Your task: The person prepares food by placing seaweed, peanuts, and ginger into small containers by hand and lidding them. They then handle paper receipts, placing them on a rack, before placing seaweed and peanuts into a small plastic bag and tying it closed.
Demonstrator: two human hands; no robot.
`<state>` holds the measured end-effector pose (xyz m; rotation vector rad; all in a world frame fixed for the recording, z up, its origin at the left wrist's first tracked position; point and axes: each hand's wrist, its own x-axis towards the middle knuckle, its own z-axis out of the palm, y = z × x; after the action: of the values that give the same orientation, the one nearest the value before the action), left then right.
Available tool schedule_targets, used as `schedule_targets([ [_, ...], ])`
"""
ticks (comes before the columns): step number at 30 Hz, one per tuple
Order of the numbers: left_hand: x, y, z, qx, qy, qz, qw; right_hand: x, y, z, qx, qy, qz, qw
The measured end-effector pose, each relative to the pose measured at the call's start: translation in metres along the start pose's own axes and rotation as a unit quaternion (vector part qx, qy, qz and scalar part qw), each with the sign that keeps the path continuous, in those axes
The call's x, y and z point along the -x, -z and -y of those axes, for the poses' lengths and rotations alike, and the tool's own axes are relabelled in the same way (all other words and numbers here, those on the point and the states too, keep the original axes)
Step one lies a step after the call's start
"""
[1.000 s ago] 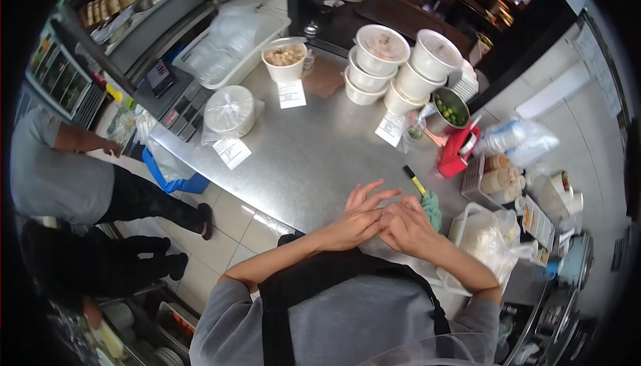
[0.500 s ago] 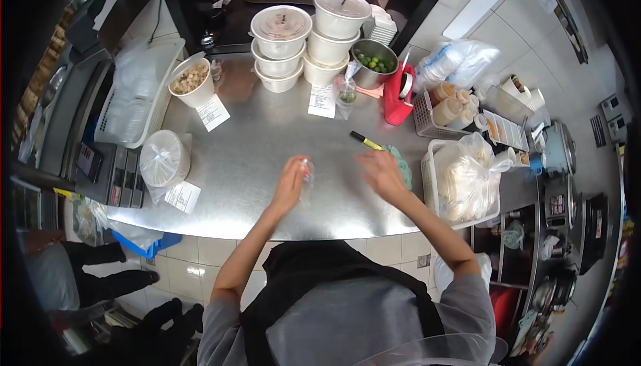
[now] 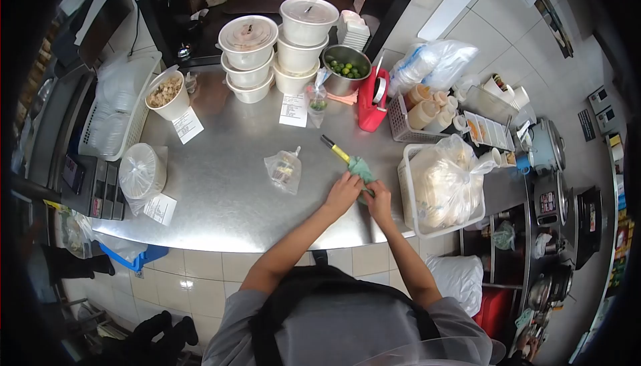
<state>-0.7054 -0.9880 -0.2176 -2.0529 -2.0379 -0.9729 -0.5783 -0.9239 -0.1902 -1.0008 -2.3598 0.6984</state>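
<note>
On the steel table, my left hand [image 3: 343, 193] and my right hand [image 3: 378, 199] are close together, fingers closed on a green cloth [image 3: 359, 167]. Part of the cloth is hidden under them. A yellow and black marker [image 3: 339, 151] lies against the cloth's far end. To the left of my hands rests a small knotted clear plastic bag [image 3: 286, 170] with something small inside that I cannot make out.
Lidded white tubs [image 3: 249, 35] stand stacked at the back beside a metal pot of green limes [image 3: 346, 69]. A red tape dispenser [image 3: 371, 102] and a white basket of bagged food [image 3: 444, 192] are on the right. A wrapped tub [image 3: 142, 169] sits left.
My left hand has let go of the small plastic bag, which now lies on the table. Both hands have come together on the green cloth. The view has shifted somewhat.
</note>
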Motion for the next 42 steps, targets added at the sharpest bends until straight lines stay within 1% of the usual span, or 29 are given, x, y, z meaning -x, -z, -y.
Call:
schedule_targets([
  [2, -0.011, -0.003, 0.005, 0.018, 0.042, 0.091, 0.995, 0.001, -0.001, -0.005, -0.035, 0.011, -0.023, 0.999],
  [5, -0.018, 0.008, 0.008, 0.041, 0.133, 0.162, 0.977, 0.006, -0.005, -0.011, -0.068, 0.034, -0.036, 0.996],
  [6, -0.016, 0.019, 0.007, -0.031, 0.148, 0.107, 0.983, 0.010, -0.008, -0.013, -0.071, 0.048, -0.048, 0.995],
  [8, -0.013, 0.044, 0.000, -0.171, 0.169, -0.005, 0.971, 0.004, -0.014, -0.018, -0.080, 0.071, -0.065, 0.992],
  [10, -0.013, 0.088, 0.007, -0.283, 0.305, -0.092, 0.905, 0.010, -0.016, -0.021, -0.093, 0.076, -0.072, 0.990],
  [12, 0.003, 0.098, 0.038, -0.262, 0.384, -0.093, 0.880, 0.011, -0.013, -0.020, -0.102, 0.081, -0.069, 0.989],
  [14, 0.031, 0.093, 0.061, -0.152, 0.408, -0.082, 0.897, 0.013, -0.012, -0.021, -0.109, 0.084, -0.068, 0.988],
  [15, 0.033, 0.092, 0.069, -0.096, 0.414, -0.080, 0.902, 0.012, -0.012, -0.022, -0.111, 0.086, -0.069, 0.988],
  [17, 0.046, 0.082, 0.067, -0.015, 0.344, -0.257, 0.903, 0.011, -0.014, -0.023, -0.118, 0.089, -0.074, 0.986],
  [18, 0.053, 0.078, 0.064, 0.027, 0.305, -0.339, 0.889, 0.012, -0.014, -0.024, -0.122, 0.092, -0.075, 0.985],
  [21, 0.062, 0.077, 0.062, 0.051, 0.358, -0.291, 0.886, 0.010, -0.013, -0.025, -0.126, 0.098, -0.076, 0.984],
  [24, 0.052, 0.090, 0.059, 0.073, 0.380, -0.263, 0.884, 0.013, -0.011, -0.024, -0.130, 0.107, -0.077, 0.983],
  [27, 0.055, 0.083, 0.065, 0.104, 0.340, -0.331, 0.874, 0.010, -0.012, -0.025, -0.132, 0.115, -0.082, 0.981],
  [30, 0.054, 0.080, 0.069, -0.015, 0.374, -0.287, 0.882, 0.011, -0.013, -0.025, -0.134, 0.116, -0.081, 0.981],
  [33, 0.059, 0.078, 0.078, -0.006, 0.405, -0.272, 0.873, 0.012, -0.013, -0.027, -0.133, 0.114, -0.076, 0.982],
  [39, 0.071, 0.089, 0.088, 0.135, 0.384, -0.201, 0.891, 0.011, -0.014, -0.029, -0.128, 0.110, -0.076, 0.983],
  [40, 0.071, 0.091, 0.087, 0.136, 0.379, -0.197, 0.894, 0.012, -0.015, -0.030, -0.126, 0.109, -0.074, 0.983],
  [42, 0.068, 0.097, 0.079, 0.139, 0.368, -0.188, 0.900, 0.017, -0.001, -0.008, -0.049, 0.106, -0.112, 0.987],
])
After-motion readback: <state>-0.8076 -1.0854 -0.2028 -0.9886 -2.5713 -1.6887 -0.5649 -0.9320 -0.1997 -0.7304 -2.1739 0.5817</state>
